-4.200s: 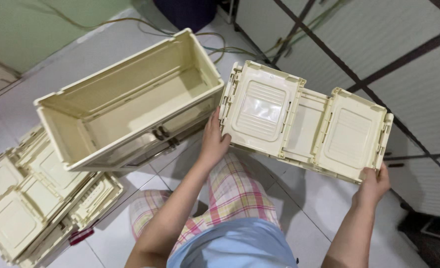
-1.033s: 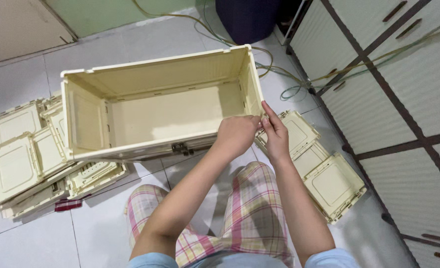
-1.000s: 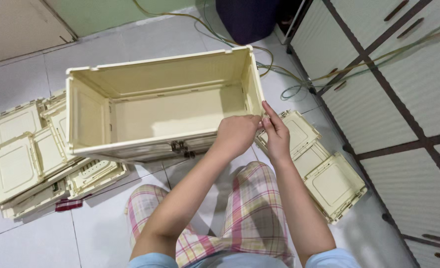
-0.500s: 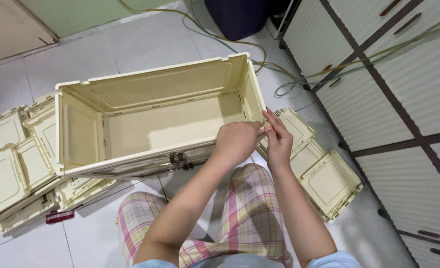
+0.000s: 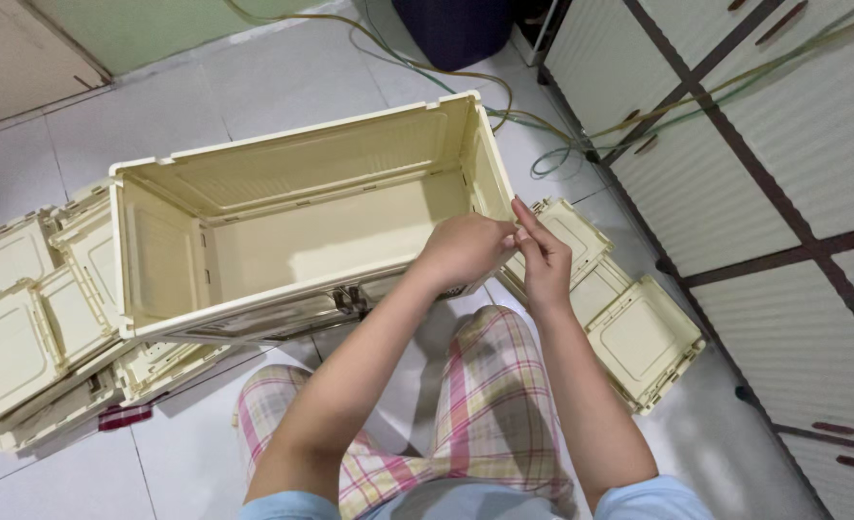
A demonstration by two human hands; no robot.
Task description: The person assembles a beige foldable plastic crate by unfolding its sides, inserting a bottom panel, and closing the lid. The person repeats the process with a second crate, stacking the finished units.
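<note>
We are working on the big cream box. It sits open on the white tile floor, right in front of our knees, tipped a little so we can look inside. There is nothing in it.

Our left hand is curled over the near right corner of the box. The fingers are bent down around the edge, so it looks like they grip that corner to keep the box from sliding. Our right hand stands just beside it, touching the same corner. Its fingers are straight and close together, pressed flat on the end wall, not wrapped around anything. We cannot see the fingertips well.

Just right of the box lies a folded flat box of the same colour, close enough to grab. On the left is a pile of more flat cream panels, stacked low against the box. Behind the box some cables trail over the floor, near a dark bin. A white cabinet stands on the right.
</note>
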